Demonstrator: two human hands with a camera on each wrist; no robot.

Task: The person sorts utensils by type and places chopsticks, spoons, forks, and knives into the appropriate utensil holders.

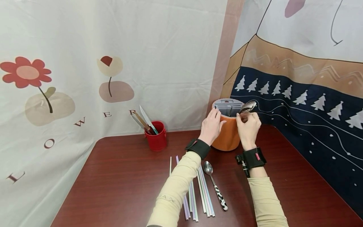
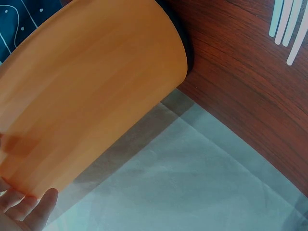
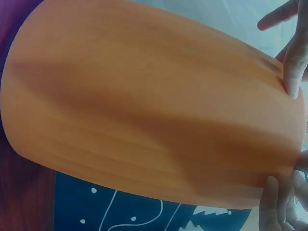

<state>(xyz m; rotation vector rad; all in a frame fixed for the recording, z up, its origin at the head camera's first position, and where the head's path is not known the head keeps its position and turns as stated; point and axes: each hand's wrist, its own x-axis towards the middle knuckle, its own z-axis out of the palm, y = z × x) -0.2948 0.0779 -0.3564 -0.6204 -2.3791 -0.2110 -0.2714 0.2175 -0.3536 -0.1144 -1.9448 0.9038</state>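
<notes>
An orange utensil holder (image 1: 226,136) with a slotted grey top stands at the back right of the table. At its left rim, my left hand (image 1: 211,126) grips the edge, thumb on the outer wall. My right hand (image 1: 249,128) is at the opposite side of the rim, pinching a metal spoon (image 1: 247,106) whose bowl points up; its handle is hidden. In the right wrist view, the fingers of the right hand (image 3: 279,204) curl beside the rim. The left wrist view shows the left fingertips (image 2: 44,208) at the holder's upper edge.
A spoon with a black-and-white handle (image 1: 220,197) lies on the dark red table (image 1: 119,186). Several pastel chopsticks (image 1: 206,195) lie left of it, partly under the left sleeve. A red bucket (image 1: 157,142) with knives stands at the back, by the hanging cloth (image 1: 175,63).
</notes>
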